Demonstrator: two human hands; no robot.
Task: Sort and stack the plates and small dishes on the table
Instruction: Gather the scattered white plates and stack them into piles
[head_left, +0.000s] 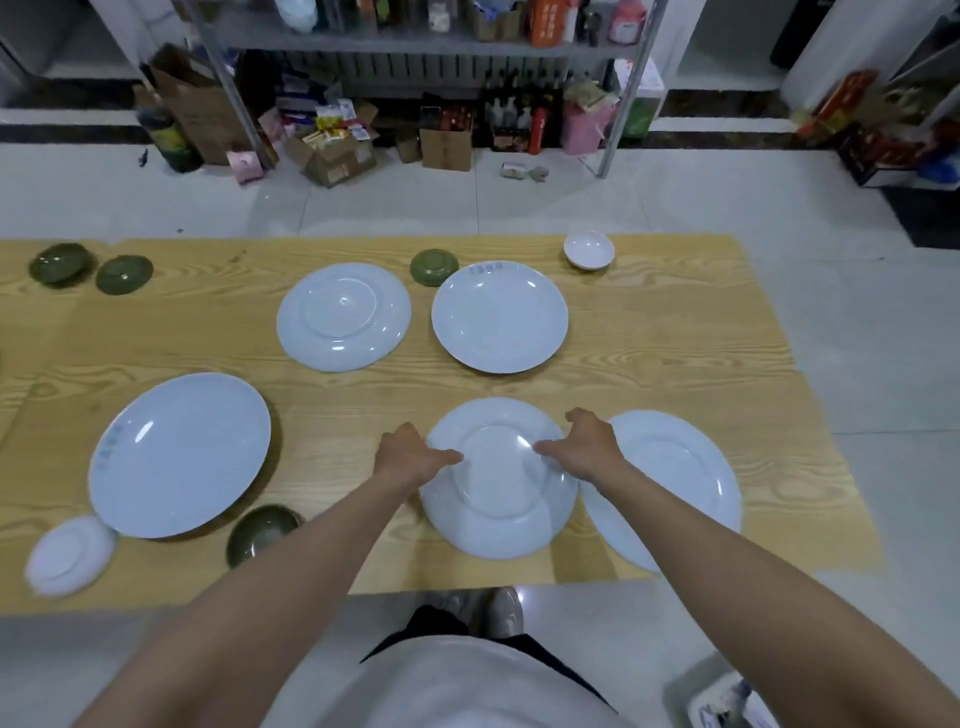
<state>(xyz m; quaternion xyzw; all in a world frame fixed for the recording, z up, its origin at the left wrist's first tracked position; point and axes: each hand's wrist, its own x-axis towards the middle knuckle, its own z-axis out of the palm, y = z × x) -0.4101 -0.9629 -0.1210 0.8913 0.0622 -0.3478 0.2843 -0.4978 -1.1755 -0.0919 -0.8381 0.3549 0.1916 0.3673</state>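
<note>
left hand (410, 457) | right hand (584, 447) | plate (498, 525) between, gripped at rim, thumbs on top

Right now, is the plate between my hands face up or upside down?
Upside down: the plate shows its raised foot ring facing up, gripped at its rim by the left hand and right hand.

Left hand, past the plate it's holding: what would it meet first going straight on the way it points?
The left hand points forward and to the right across its upside-down plate. Beyond that, the upright plate in the far row probably comes first, though height is unclear.
</note>
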